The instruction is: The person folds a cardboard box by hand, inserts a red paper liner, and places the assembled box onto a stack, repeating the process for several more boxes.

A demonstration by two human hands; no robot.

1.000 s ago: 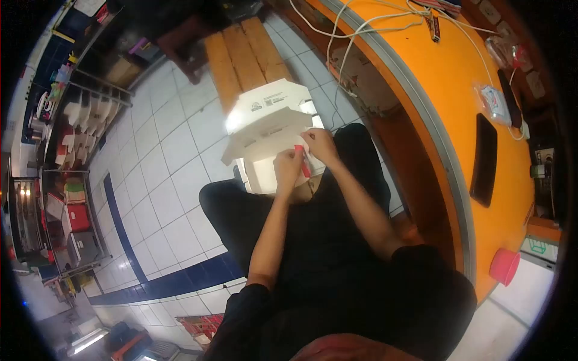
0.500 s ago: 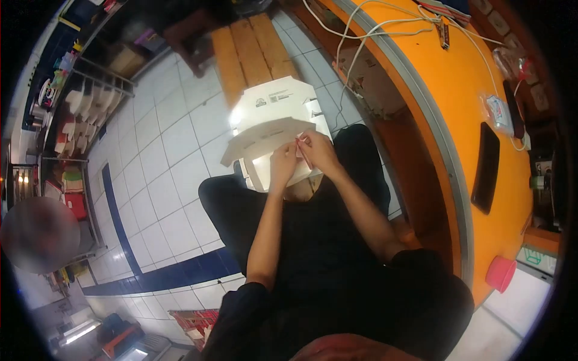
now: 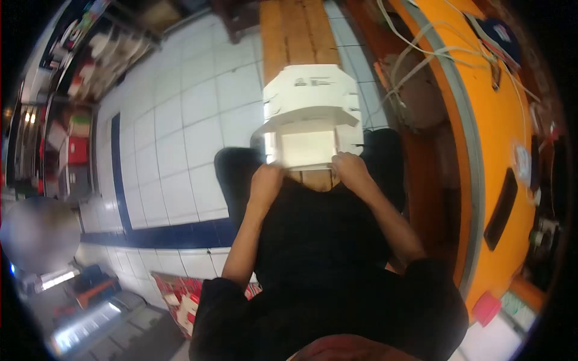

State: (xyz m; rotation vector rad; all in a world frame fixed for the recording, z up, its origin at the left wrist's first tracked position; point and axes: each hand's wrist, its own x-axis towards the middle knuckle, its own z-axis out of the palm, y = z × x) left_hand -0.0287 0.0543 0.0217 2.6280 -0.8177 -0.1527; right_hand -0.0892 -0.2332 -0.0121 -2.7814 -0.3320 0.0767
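Observation:
A white cardboard box (image 3: 307, 149), partly folded, lies in front of me. Its near part has raised walls around a flat floor, while the lid panel (image 3: 325, 90) with dark print stretches flat away from me. A bent flap stands up across the middle. At the near left corner, my left hand (image 3: 267, 179) is closed on the box edge, slightly blurred. My right hand (image 3: 350, 168) grips the near right corner, fingers curled over the wall. The fingertips of both hands are partly hidden against the cardboard.
The box rests on a wooden bench (image 3: 298, 36) between my knees. An orange counter (image 3: 469, 114) on the right bears cables, a dark phone-like slab (image 3: 501, 207) and a pink cup (image 3: 486, 309). Shelves (image 3: 78, 144) line the left side.
My hands were close together at the right side of the box; they have parted to its two near corners. The box now sits squarer, its near walls raised. The view has shifted.

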